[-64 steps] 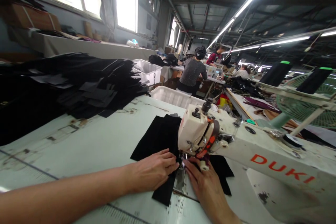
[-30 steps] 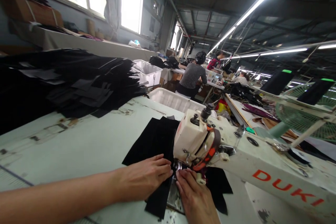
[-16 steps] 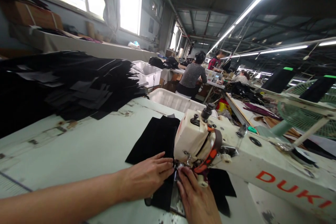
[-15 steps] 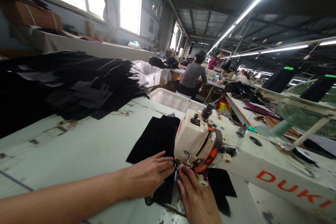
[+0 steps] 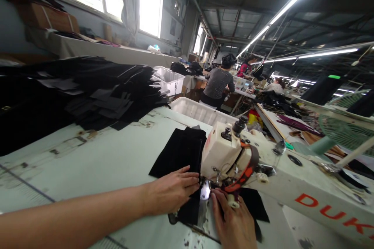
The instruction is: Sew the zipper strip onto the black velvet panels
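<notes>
My left hand (image 5: 172,190) lies flat with fingers stretched out on a black fabric piece (image 5: 181,151), just left of the needle of a white sewing machine (image 5: 263,175) marked DUKI. My right hand (image 5: 233,221) rests flat on the same fabric right below the machine head, fingertips close to the presser foot (image 5: 205,191). The fabric runs under the machine head and away toward the far side of the pale green table (image 5: 96,163).
A large heap of black cut pieces (image 5: 87,89) fills the table's left. White plastic bins (image 5: 201,111) stand beyond the table edge. A person (image 5: 217,83) sits with their back to me ahead. A green fan (image 5: 344,132) stands at the right.
The black fabric has fed away from me under the machine head, so less of it lies near my hands. Both hands stay flat beside the presser foot.
</notes>
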### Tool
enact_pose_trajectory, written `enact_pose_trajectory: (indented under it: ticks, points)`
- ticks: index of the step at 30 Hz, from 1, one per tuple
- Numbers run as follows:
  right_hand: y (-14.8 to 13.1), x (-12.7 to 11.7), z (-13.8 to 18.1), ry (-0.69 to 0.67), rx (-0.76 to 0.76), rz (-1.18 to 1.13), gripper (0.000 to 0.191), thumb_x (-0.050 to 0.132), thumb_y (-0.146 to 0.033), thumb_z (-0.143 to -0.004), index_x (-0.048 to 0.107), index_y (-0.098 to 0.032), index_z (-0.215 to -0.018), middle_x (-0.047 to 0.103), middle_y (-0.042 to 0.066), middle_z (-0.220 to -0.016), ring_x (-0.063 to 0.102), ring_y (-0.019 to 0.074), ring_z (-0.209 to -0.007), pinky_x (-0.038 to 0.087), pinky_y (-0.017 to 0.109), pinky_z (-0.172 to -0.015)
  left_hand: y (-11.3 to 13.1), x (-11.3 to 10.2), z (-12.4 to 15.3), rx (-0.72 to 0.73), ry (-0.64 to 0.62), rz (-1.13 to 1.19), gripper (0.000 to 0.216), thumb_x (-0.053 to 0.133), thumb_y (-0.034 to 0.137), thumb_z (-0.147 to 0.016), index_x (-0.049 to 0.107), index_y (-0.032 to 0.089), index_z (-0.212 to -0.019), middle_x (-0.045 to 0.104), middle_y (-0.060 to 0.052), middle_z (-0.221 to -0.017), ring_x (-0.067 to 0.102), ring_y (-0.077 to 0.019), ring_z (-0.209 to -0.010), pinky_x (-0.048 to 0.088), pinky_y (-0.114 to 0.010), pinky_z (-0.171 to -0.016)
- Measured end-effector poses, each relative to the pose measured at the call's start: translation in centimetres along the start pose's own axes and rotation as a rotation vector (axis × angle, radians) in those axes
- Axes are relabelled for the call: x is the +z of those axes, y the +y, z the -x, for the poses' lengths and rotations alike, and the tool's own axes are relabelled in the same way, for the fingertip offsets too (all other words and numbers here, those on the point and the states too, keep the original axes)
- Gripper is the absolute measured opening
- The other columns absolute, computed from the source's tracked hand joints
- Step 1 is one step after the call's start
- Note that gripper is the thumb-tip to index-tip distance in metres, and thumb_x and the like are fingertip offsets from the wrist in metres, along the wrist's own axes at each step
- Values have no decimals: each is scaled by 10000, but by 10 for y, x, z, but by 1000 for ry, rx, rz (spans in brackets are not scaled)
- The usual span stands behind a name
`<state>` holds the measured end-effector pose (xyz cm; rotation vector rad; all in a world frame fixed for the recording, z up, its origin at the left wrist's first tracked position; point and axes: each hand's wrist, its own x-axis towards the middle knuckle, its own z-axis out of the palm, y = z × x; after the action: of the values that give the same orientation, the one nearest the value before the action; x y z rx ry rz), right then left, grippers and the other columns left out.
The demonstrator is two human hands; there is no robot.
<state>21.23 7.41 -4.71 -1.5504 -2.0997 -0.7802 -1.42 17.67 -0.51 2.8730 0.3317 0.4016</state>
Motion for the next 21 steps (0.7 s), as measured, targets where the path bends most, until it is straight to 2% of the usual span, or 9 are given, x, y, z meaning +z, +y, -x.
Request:
enact_pose_trajectory:
  ticks: [9, 15, 18, 21]
  points:
    - [3, -12, -3, 53, 5, -39, 252, 449, -270, -1014, 684, -185, -981, 734, 51, -905, 676, 222, -806, 493, 334, -807, 1, -1, 4, -31, 8, 36, 435, 585, 188, -936, 552, 114, -1364, 595, -135, -1371, 478, -256, -1350, 250, -433, -1212]
    - [12, -21, 0, 14, -62, 28, 303, 407, -282, -1025, 693, -189, -992, 731, 45, -897, 678, 211, -840, 495, 320, -799, 4, -3, 2, -70, 4, 12, 427, 598, 221, -946, 550, 114, -1356, 589, -129, -1380, 462, -244, -1364, 235, -451, -1211]
    - [14, -17, 3, 4, -109, 126, 383, 328, -312, -1050, 685, -174, -1069, 741, 55, -992, 693, 222, -925, 478, 369, -863, 4, -6, 5, -109, 10, -15, 421, 530, 283, -987, 524, 117, -1373, 507, -155, -1460, 395, -265, -1411, 224, -492, -1203]
    - [15, -14, 10, 19, -136, 229, 466, 261, -343, -1052, 668, -129, -1130, 720, 121, -1109, 686, 289, -1012, 453, 483, -892, 4, -13, 18, -188, -9, -52, 492, 508, 377, -999, 500, 91, -1400, 459, -208, -1482, 378, -321, -1415, 260, -535, -1170]
